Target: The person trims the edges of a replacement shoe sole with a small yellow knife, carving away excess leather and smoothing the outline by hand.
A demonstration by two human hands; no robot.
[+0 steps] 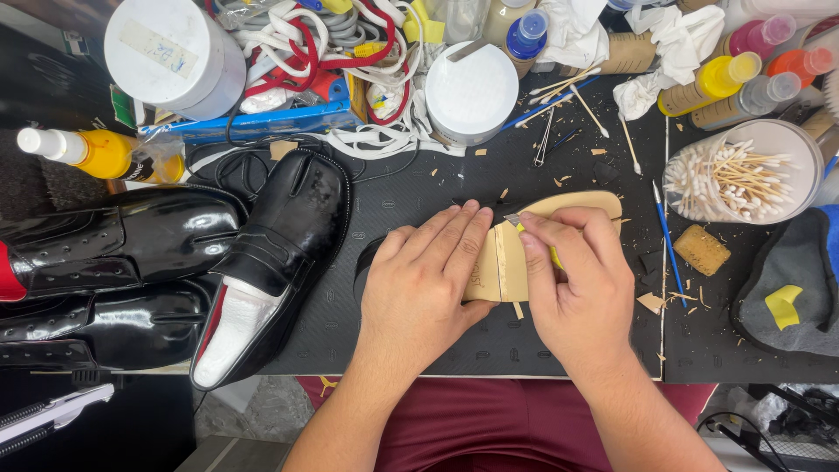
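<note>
A shoe lies sole-up on the black cutting mat [419, 341], its tan leather sole [577, 204] facing me. My left hand [424, 284] lies flat over the heel end and presses it down, fingers reaching the tan strip at the sole's waist [502, 267]. My right hand [572, 288] is closed around a small knife with a yellow handle [554, 255], its blade tip at the sole by my index finger. Tan leather shavings are scattered over the mat around both hands.
Black glossy split-toe shoes [280, 253] lie at left beside a yellow squeeze bottle [96, 153]. A white lidded tub [472, 92], laces and bottles crowd the back. A cup of cotton swabs [738, 175], a blue brush [669, 240], a tan sponge block [701, 249] and a grey cloth [791, 288] sit right.
</note>
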